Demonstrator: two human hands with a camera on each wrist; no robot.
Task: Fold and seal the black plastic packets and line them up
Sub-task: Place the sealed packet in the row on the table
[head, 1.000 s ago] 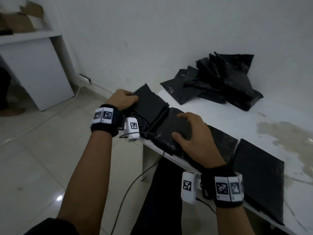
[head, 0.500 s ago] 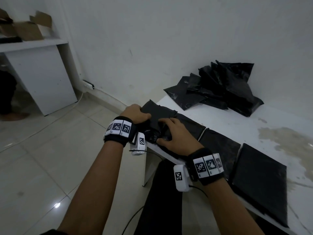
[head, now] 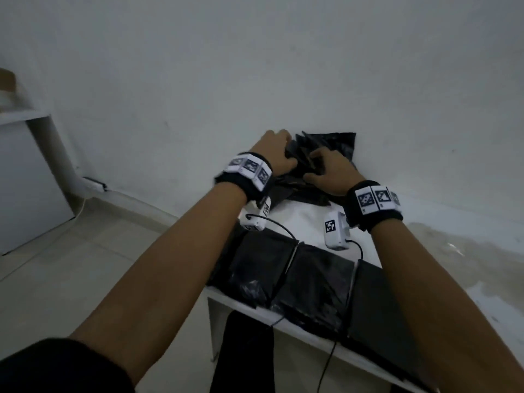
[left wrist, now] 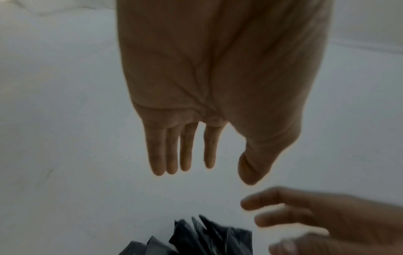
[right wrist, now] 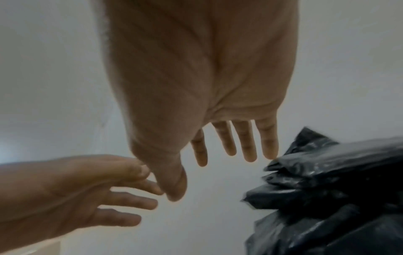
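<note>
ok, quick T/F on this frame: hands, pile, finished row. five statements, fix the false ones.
1. Both hands are out at the pile of loose black packets by the wall. True.
2. The left hand has a packet clenched in its grip. False: in the left wrist view its fingers are straight and hold nothing.
3. The right hand has its fingers extended, the tips near the pile. True.
4. The folded packets lie side by side along the near edge of the white table. True.
5. The folded packets are stacked on top of the loose pile. False: they lie apart from it, with bare table between.
</note>
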